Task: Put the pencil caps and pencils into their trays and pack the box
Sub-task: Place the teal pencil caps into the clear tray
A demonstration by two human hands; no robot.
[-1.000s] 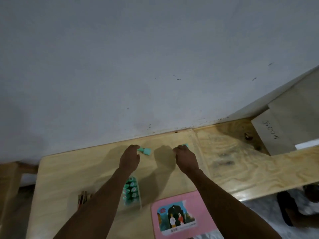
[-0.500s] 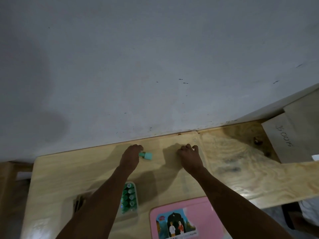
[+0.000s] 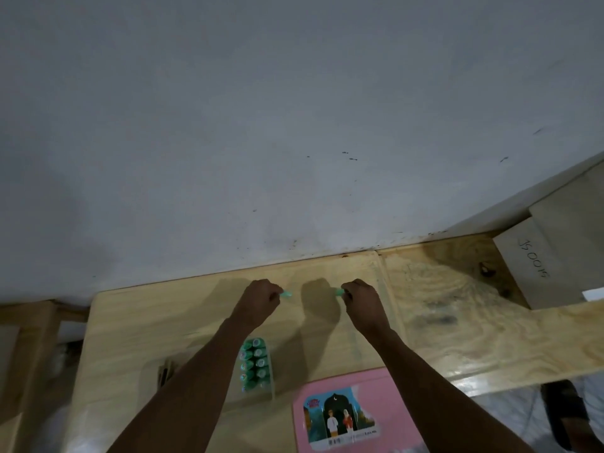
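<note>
Over a pale wooden surface (image 3: 137, 322), dark pencils (image 3: 164, 374) are lying at the left, and a clear tray (image 3: 256, 366) of green pencil caps is sitting beside the left forearm. The left hand (image 3: 260, 300) is pinching a teal cap (image 3: 287, 293) in curled fingers, while the right hand (image 3: 361, 300) is pinching another teal cap (image 3: 338, 291). The pink box (image 3: 356, 413) is lying at the near edge.

— What sort of place is this?
— A plain makeshift workroom, it seems: a raw plywood table (image 3: 457, 322) pushed against a bare, scuffed grey wall (image 3: 294, 125), with a hand-marked board (image 3: 536, 266) leaning nearby.
</note>
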